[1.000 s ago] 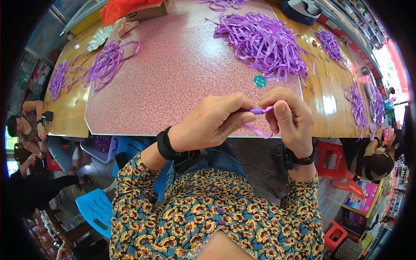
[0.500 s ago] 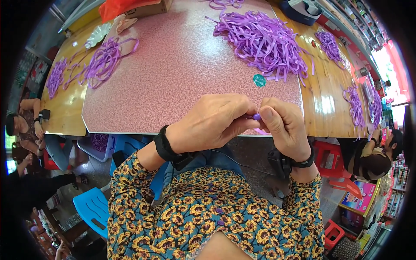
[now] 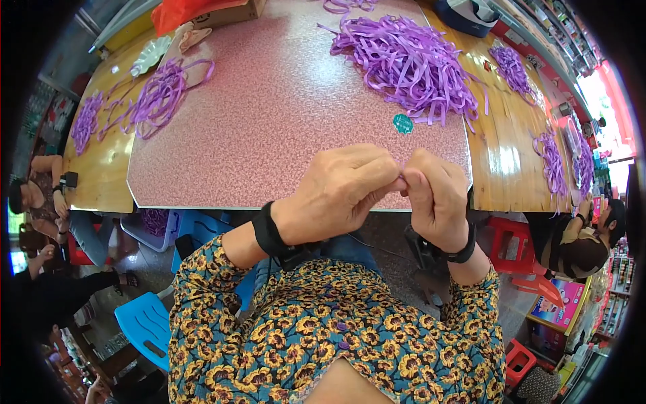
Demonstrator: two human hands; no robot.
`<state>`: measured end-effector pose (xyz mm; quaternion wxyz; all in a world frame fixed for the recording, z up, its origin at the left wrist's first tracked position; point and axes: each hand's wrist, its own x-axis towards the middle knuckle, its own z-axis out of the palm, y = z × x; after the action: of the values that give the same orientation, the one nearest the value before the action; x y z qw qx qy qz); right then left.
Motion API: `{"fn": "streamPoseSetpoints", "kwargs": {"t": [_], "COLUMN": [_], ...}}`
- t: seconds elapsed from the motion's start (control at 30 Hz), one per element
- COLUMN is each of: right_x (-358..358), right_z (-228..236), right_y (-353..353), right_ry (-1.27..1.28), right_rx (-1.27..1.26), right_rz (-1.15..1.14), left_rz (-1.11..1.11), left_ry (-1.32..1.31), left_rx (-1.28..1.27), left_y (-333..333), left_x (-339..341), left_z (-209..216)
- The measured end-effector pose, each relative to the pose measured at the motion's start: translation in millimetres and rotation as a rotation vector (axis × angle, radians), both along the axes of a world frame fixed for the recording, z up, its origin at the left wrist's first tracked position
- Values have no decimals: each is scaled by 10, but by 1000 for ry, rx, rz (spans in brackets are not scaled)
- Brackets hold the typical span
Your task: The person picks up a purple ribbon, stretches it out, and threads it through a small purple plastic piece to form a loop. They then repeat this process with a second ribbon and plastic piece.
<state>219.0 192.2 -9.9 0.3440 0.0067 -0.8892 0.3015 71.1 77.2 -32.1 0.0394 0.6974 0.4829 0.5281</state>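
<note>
Pinching a purple ribbon (image 3: 402,176) above the near right part of the pink board (image 3: 269,148), the left hand (image 3: 350,185) and right hand (image 3: 434,195) touch, thumbs and fingers clamped on it and hiding most of it. Beyond them, a ribbon heap (image 3: 410,71) covers the board's far right, a green sticker (image 3: 403,123) just nearer; a ribbon tangle (image 3: 161,97) overlaps its left edge. The board's speckled surface stretches between these piles down to its straight near edge; wooden tabletop (image 3: 488,178) flanks it. At the board's far left corner, a red bag (image 3: 178,13) overlaps a cardboard box (image 3: 235,15), contents hidden. Off its far right corner, a dark blue container (image 3: 465,21) holds something pale. Below its near left corner, a plastic bin (image 3: 161,242) holds purple ribbons.
</note>
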Motion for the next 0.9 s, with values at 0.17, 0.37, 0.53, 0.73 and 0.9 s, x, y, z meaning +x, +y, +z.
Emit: {"fn": "streamPoseSetpoints", "kwargs": {"t": [0.17,0.37,0.53,0.73,0.9], "right_x": [57,117,110,106,107], "right_z": [33,111,120,119,100], "right_y": [0,1,-14,-34,-41], "right_ry": [-279,-355,-314,-286,-252], "right_rx": [-416,-815,-665,-609,-588], "right_rz": [22,71,63,53,18], "left_rz": [-60,-80,-118,-192,-131], "left_ry": [26,-71,-176,-387,-278], "left_rx": [-104,-192,-267,-337,-334], "left_y": [26,-45,-96,-145,-159], "left_x": [-108,-96,-88,-66,-83], "left_z": [-13,-8,-38,-45,-45]}}
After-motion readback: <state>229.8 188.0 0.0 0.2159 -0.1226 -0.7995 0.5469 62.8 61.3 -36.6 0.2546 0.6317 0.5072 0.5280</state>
